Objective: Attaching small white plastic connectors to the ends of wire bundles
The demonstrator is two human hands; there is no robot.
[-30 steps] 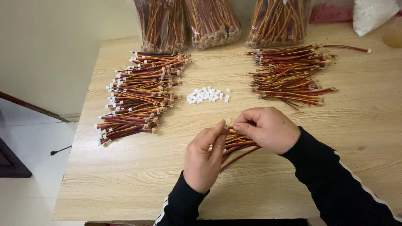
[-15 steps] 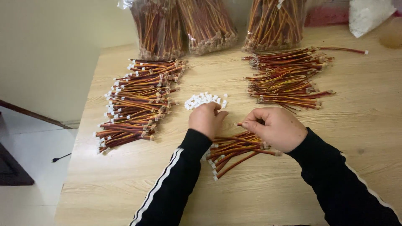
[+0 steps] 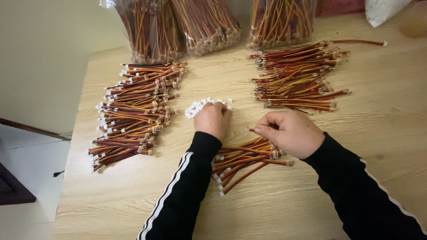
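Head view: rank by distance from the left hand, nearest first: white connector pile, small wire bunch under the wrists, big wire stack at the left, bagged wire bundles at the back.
From the left hand:
1. White connector pile: under the fingertips, touching.
2. Small wire bunch: just right of the forearm, toward the near edge.
3. Big wire stack: off to the left.
4. Bagged wire bundles: upright along the table's back edge.

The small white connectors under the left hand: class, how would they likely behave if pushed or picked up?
The white connectors lie as a loose heap of tiny pieces on the wooden table, so a push would probably scatter them. They look blocky, so they likely slide more than roll. The left hand rests fingertips on them; each seems light, probably needing a fingertip pinch.
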